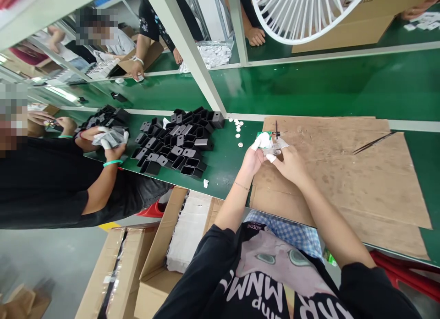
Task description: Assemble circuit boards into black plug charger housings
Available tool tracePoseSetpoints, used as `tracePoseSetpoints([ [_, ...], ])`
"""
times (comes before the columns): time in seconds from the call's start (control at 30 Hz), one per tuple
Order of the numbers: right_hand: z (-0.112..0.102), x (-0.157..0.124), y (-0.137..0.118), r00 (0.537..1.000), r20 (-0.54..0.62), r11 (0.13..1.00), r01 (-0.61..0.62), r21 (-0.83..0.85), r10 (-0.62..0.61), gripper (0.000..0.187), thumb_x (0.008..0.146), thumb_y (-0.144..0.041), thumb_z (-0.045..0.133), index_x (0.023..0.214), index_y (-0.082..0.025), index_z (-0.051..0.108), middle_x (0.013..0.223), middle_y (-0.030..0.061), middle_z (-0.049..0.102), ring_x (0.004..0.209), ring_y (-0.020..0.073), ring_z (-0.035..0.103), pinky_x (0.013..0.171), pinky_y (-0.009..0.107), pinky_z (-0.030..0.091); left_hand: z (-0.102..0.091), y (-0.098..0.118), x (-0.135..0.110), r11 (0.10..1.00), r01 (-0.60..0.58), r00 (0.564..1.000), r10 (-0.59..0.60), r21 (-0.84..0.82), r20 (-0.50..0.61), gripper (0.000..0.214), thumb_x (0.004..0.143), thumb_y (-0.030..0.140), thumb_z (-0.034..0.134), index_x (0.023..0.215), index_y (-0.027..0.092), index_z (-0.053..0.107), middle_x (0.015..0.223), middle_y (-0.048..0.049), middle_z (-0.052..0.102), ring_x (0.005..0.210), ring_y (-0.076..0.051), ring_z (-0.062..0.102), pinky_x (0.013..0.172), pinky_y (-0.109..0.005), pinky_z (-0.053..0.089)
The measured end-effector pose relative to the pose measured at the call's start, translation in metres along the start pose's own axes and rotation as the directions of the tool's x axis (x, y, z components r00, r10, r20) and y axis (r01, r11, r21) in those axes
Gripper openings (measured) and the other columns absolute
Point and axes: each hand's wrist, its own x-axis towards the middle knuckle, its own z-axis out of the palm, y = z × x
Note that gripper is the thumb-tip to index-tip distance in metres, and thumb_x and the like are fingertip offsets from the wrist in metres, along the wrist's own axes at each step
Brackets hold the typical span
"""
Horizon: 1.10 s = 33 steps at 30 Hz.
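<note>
Both our hands meet on one small white-and-green packet (271,142) above the cardboard sheet (343,172): left hand (253,158) and right hand (292,165) pinch it with fingers close. Many black housings (175,147) lie heaped on the bench (309,87), white discs (238,125) beside them, seemingly awaiting us.

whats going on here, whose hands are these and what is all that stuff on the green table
There is one picture, from a camera worn on a person's head, looking down at their own two bare hands. The left hand and right hand, with white covers on some fingertips, together hold a small clear and white piece over a brown cardboard sheet on the green table. Tweezers lie on the cardboard. To the left are small white discs and a pile of black box-shaped parts. A neighbouring worker's hands hold something grey.
</note>
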Motion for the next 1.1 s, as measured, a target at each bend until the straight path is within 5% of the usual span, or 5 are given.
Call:
tracePoseSetpoints([
  [0.47, 0.002, 0.010, 0.001, 0.982, -0.174, 0.477, 0.116, 0.871, 0.080, 0.060, 0.061, -0.037, 0.084, 0.115, -0.024, 0.062, 0.121, 0.0070, 0.066, 0.113, 0.0249, 0.061, 0.100, 0.040, 0.048, -0.007, -0.001, -0.008, 0.869, 0.117, 0.910, -0.288, 0.481, 0.297, 0.062, 0.087, 0.069, 0.035, 0.111, 0.017, 0.061, 0.091, -0.0085, 0.069, 0.082, -0.019, 0.067, 0.071, -0.030, 0.052],
  [0.63, -0.015, 0.015, 0.001, 0.960, -0.130, 0.108, 0.106, 0.988, 0.247, 0.040, 0.068, -0.040, 0.079, 0.101, -0.025, 0.065, 0.106, 0.0025, 0.072, 0.098, 0.0161, 0.067, 0.085, 0.027, 0.056, -0.030, 0.080, 0.003, 0.205, -0.165, 0.937, 0.339, 0.965, 0.088, 0.035, 0.086, 0.046, 0.051, 0.100, 0.016, 0.065, 0.105, -0.0111, 0.068, 0.101, -0.023, 0.062, 0.093, -0.038, 0.047],
  [0.77, -0.027, 0.017, 0.005, 0.952, -0.057, -0.056, 0.077, 0.995, 0.301, 0.036, 0.069, -0.041, 0.077, 0.098, -0.024, 0.065, 0.106, 0.0022, 0.072, 0.102, 0.0155, 0.067, 0.090, 0.026, 0.055, -0.060, 0.159, 0.032, -0.357, 0.352, 0.751, 0.659, 0.865, -0.033, 0.039, 0.083, 0.022, 0.046, 0.120, 0.020, 0.060, 0.137, -0.0142, 0.050, 0.134, -0.034, 0.037, 0.107, -0.055, 0.033],
  [0.9, -0.028, 0.017, 0.008, 0.951, -0.023, -0.094, 0.055, 0.994, 0.308, 0.039, 0.067, -0.038, 0.078, 0.100, -0.022, 0.065, 0.110, 0.0033, 0.071, 0.099, 0.0157, 0.068, 0.087, 0.024, 0.057, -0.083, 0.183, 0.059, -0.443, 0.411, 0.845, 0.513, 0.796, -0.151, 0.037, 0.071, 0.014, 0.055, 0.105, 0.019, 0.067, 0.144, -0.0145, 0.045, 0.143, -0.036, 0.022, 0.111, -0.066, 0.020],
  [1.1, -0.030, 0.018, 0.013, 0.945, -0.014, -0.131, 0.060, 0.990, 0.325, 0.037, 0.069, -0.035, 0.076, 0.102, -0.023, 0.065, 0.112, 0.0034, 0.070, 0.101, 0.0158, 0.068, 0.089, 0.025, 0.057, -0.082, 0.177, 0.060, -0.342, 0.329, 0.786, 0.615, 0.880, -0.054, 0.027, 0.079, 0.016, 0.051, 0.102, 0.016, 0.065, 0.144, -0.0153, 0.043, 0.144, -0.032, 0.020, 0.116, -0.062, 0.004],
])
